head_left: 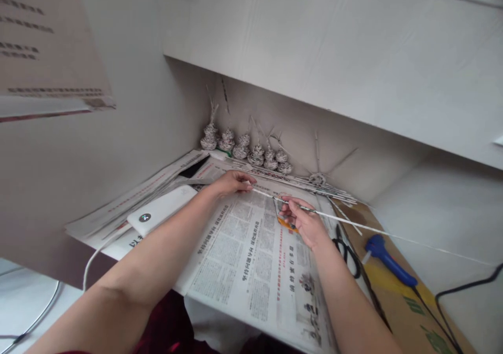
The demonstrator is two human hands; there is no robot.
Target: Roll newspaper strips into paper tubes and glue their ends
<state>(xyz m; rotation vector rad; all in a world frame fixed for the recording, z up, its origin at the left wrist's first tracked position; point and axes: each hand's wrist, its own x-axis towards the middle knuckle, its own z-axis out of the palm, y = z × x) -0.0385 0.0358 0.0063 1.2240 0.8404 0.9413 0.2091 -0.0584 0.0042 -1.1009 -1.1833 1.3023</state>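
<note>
A long, thin rolled paper stick (353, 221) runs from my left hand out to the right side of the view. The fingers of my left hand (233, 182) pinch its left end, over the newspaper sheet (239, 249). My right hand (302, 219) holds the same stick a short way along, with the fingers curled and the thumb around it. Just below the right fingers lies an orange object (288, 225), partly hidden by the hand. Black-handled scissors (348, 257) rest to the right of my right wrist.
Several gourd-shaped woven paper pieces (256, 156) line the back wall, beside a star-like woven start (317, 179) and a bundle of paper sticks (334, 190). A blue glue gun (391, 262) lies on cardboard (396, 312) at right. A white device (163, 209) with a cable sits left.
</note>
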